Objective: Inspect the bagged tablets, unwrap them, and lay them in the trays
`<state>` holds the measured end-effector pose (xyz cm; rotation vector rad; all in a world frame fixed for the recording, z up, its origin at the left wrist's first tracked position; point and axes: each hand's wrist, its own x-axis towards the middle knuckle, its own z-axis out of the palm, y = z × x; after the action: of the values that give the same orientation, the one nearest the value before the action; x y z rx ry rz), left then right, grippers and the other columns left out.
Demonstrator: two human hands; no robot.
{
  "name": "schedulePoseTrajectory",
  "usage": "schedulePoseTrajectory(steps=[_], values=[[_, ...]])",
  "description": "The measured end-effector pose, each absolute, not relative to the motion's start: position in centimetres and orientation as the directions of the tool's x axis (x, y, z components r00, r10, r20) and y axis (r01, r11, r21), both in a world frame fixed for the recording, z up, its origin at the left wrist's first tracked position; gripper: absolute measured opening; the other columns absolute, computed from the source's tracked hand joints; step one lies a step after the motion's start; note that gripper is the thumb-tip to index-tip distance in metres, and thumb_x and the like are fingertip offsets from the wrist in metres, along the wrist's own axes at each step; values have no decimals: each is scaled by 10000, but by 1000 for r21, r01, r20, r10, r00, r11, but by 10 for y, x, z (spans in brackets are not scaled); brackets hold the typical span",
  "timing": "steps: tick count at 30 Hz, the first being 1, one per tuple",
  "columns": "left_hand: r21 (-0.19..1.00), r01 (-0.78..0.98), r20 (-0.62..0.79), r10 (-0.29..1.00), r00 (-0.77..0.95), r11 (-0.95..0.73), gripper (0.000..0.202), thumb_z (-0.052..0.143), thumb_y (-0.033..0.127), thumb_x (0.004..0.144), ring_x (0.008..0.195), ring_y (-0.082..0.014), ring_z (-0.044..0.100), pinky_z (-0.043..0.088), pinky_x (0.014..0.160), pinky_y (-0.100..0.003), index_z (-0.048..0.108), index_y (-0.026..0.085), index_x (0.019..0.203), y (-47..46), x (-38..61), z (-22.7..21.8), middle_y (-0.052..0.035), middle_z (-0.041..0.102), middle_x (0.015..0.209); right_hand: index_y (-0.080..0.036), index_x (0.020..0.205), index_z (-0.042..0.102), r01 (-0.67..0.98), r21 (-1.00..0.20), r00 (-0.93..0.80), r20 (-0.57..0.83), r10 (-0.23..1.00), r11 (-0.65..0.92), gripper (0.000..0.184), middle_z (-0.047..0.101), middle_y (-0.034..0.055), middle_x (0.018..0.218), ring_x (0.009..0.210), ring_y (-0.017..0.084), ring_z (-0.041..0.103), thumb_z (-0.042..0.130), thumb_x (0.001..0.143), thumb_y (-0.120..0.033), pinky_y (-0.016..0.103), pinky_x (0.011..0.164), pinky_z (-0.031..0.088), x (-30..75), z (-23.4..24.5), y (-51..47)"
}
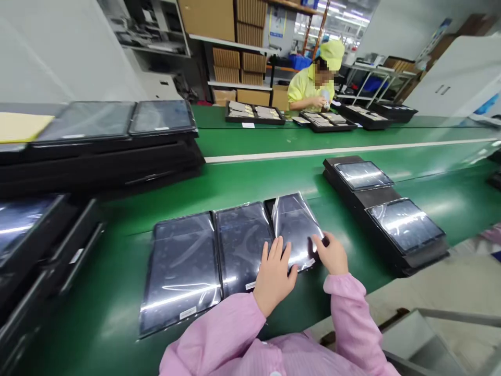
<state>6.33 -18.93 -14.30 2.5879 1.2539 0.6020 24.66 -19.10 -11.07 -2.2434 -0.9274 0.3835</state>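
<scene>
On the near green worktop (pixel 250 180), three dark panels (pixel 183 261) lie in a row. The left hand (pixel 274 274), fingers slightly spread, straddles the middle panel (pixel 243 235) and right panel (pixel 294 222); the right hand (pixel 333 255) pinches the latter's right edge.

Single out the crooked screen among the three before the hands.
The rightmost screen of these, at the right hand: it is turned, a dark wedge beside its top left corner; the other two line up.
</scene>
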Motion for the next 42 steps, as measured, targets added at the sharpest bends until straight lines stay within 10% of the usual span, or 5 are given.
schedulePoseTrajectory(steps=[10, 17, 28, 42], values=[[620, 704, -37, 884, 466, -346, 620, 576, 341, 883, 1433, -309, 471, 410, 1181, -464, 522, 65, 1435, -169, 19, -95, -220, 501, 1519, -143, 908, 699, 314, -935, 706, 116, 699, -162, 578, 618, -15, 530, 435, 107, 425, 775, 530, -574, 252, 446, 364, 246, -47, -193], [373, 902, 136, 949, -286, 218, 655, 456, 458, 905, 1249, -428, 607, 514, 1002, -534, 572, -21, 1335, -190, -141, -103, -317, 601, 1367, -71, 1267, 656, 147, -986, 774, 63, 630, -81, 877, 676, 10, 657, 530, 143, 565, 788, 531, -530, 274, 515, 499, 229, -61, -201], [823, 426, -184, 885, -427, 376, 575, 511, 508, 734, 1096, -329, 656, 501, 1019, -485, 641, 136, 1153, -196, -162, -133, -168, 671, 1117, -144, 1060, 759, 91, -981, 583, -89, 808, -174, 699, 760, 73, 743, 744, 264, 739, 765, 533, -602, 356, 649, 621, 185, -130, -168], [926, -225, -371, 844, -387, 304, 609, 841, 498, 415, 786, -271, 738, 576, 655, -338, 592, 216, 894, -189, -169, -42, -50, 779, 855, -222, 779, 733, 453, -865, 431, -1, 903, -217, 358, 646, 14, 594, 594, 255, 612, 742, 559, -503, 464, 720, 522, 164, -115, -188]])
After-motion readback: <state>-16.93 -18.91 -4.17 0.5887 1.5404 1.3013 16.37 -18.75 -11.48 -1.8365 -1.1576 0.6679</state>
